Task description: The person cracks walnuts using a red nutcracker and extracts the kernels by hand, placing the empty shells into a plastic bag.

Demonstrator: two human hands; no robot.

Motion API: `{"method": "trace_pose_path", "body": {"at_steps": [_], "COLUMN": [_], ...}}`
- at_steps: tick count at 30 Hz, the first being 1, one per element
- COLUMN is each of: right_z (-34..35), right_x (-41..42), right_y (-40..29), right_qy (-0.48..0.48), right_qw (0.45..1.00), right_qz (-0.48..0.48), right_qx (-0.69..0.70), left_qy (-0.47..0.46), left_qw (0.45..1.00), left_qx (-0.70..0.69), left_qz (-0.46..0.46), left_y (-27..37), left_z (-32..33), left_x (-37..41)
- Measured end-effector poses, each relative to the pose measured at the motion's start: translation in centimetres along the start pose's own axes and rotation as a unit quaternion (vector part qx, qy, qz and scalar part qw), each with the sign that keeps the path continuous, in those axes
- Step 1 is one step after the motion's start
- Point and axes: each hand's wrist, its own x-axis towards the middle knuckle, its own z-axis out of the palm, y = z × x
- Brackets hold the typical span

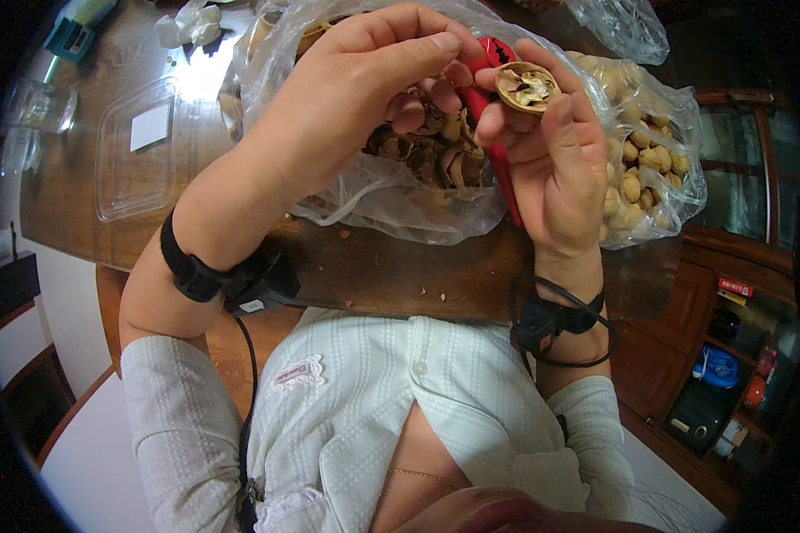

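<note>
My right hand [557,160] holds a cracked walnut half [528,88] between thumb and fingers, its cut face turned up with broken kernel and papery partitions inside. Behind those fingers is a red nutcracker [503,166] with toothed jaws; whether the hand also grips it is hidden. My left hand [380,73] hovers to the left of the walnut half, fingers curled and thumb near the index finger. Anything small between its fingertips cannot be made out. Below both hands, a clear plastic bag [413,216] lies spread wide, with many broken walnut shells [433,156] in it.
On the right, another plastic bag [690,200] holds whole walnuts [653,160]. A clear plastic tray [117,170] with a white card [150,128] lies left on the wooden table [387,273], near glass jars [43,106] and crumpled tissue [190,25]. Shell crumbs dot the front edge.
</note>
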Motion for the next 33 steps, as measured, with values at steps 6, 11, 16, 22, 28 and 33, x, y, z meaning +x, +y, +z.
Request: {"method": "trace_pose_path", "body": {"at_steps": [6,11,16,22,28,33], "right_z": [0.5,-0.1,0.5,0.4,0.4,0.8], "right_x": [-0.2,0.1,0.0,-0.4,-0.6,-0.8], "right_y": [-0.6,-0.4,-0.4,-0.8,-0.7,-0.3], "right_qy": [0.007,0.002,0.042,0.049,0.063,0.044], "right_qw": [0.993,0.968,0.960,0.972,0.963,0.952], "right_qz": [0.098,0.154,0.209,0.191,0.229,0.268], "right_qx": [0.064,0.199,0.180,0.126,0.128,0.139], "left_qy": [0.037,0.025,0.075,-0.041,-0.020,-0.009], "left_qw": [0.999,0.998,0.995,0.969,0.960,0.964], "left_qx": [0.031,0.053,-0.064,-0.242,-0.272,-0.258], "left_qz": [0.006,0.026,-0.031,-0.029,-0.061,-0.059], "left_y": [-0.8,-0.8,0.4,-0.7,-0.1,-0.5], "left_z": [0.6,0.2,0.9,-0.6,0.3,0.4], "left_x": [0.2,0.3,0.0,1.0,0.8,0.7]}}
